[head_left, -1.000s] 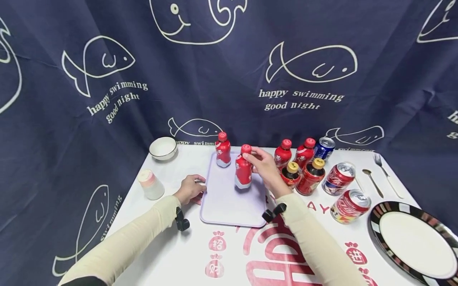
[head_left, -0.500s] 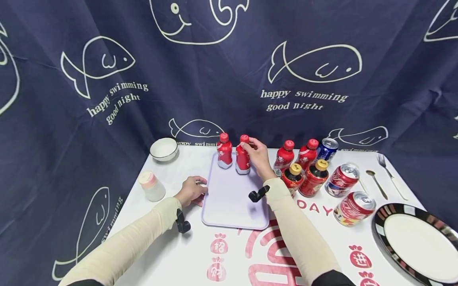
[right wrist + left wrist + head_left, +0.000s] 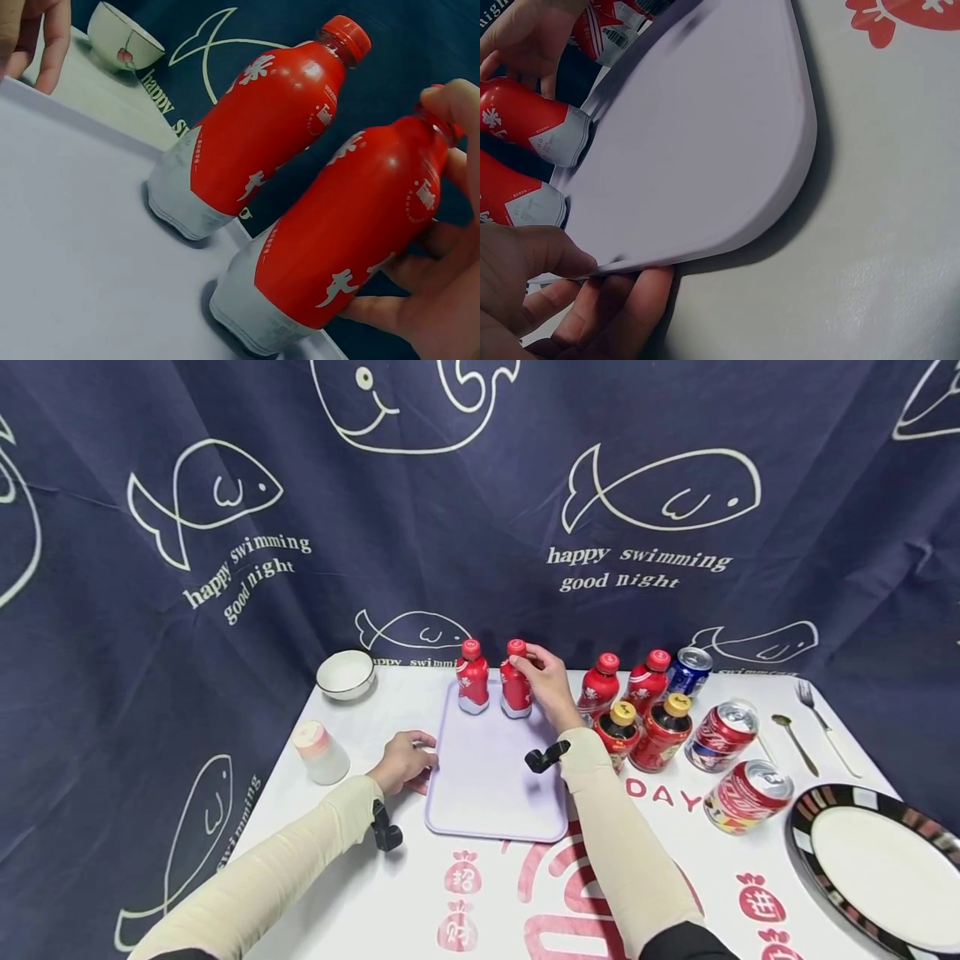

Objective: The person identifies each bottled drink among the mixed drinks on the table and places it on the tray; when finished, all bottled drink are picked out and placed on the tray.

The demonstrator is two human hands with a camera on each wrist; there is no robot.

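Note:
A pale lilac tray (image 3: 495, 777) lies on the table, its left rim pinched by my left hand (image 3: 406, 763). In the left wrist view the thumb (image 3: 562, 255) is over the rim and the fingers are below it. Two red bottles with whitish bases stand side by side at the tray's far end. My right hand (image 3: 549, 687) grips the right bottle (image 3: 516, 689) near its neck, thumb by the cap. Its base is right at the tray surface in the right wrist view. The left bottle (image 3: 472, 681) stands upright, untouched, a small gap away.
Right of the tray stand two more red bottles (image 3: 598, 687), two yellow-capped bottles (image 3: 662, 737), a blue can (image 3: 687, 672) and two red cans (image 3: 748, 797). Farther right are a spoon (image 3: 797, 747), a fork (image 3: 825, 727) and a black-rimmed plate (image 3: 885, 877). At left are a bowl (image 3: 345, 675) and a pink-topped jar (image 3: 321, 752).
My right hand has carried the bottle away from me, from over the tray's middle to its far end beside the other bottle. My left hand stays at the tray's rim.

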